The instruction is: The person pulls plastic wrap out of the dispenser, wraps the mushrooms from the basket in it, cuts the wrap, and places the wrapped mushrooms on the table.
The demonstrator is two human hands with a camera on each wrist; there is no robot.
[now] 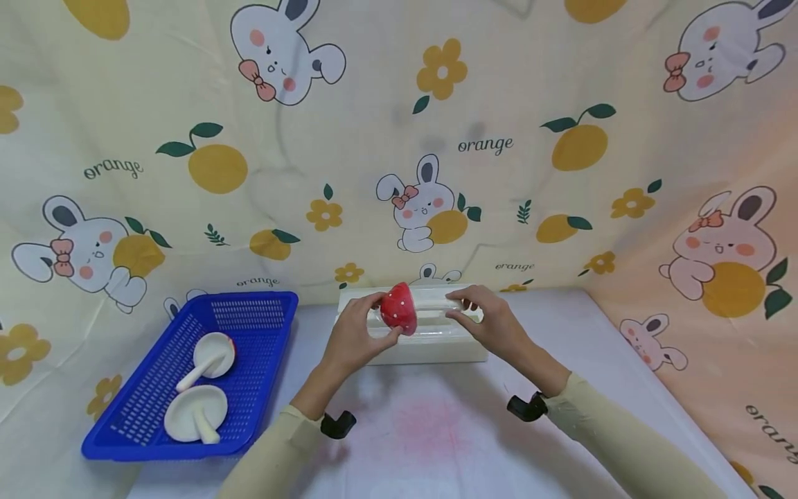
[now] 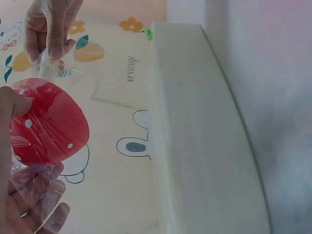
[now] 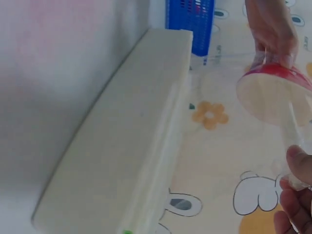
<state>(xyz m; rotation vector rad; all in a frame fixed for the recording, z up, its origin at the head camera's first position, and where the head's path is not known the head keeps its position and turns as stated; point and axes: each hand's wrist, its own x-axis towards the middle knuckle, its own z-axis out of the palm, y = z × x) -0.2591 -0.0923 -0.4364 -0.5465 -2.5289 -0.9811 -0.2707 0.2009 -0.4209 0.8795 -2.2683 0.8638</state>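
Note:
A toy mushroom, its red cap (image 1: 399,310) dotted with white, is wrapped in clear plastic film (image 2: 29,180). My left hand (image 1: 352,339) grips the cap between thumb and fingers. On the other side, my right hand (image 1: 495,322) pinches the film around the end of the pale stem (image 3: 290,122). The mushroom lies sideways in the air, stem toward the right. Right behind and below the hands is a long white box (image 1: 430,352); the left wrist view shows a small green piece (image 2: 148,34) at its edge.
At the left a blue plastic basket (image 1: 249,312) holds two more mushrooms, one small (image 1: 215,352) and one wider (image 1: 181,416), undersides up. A white table (image 1: 536,430) has a pinkish patch in front of the box. A patterned cloth (image 1: 374,125) hangs behind.

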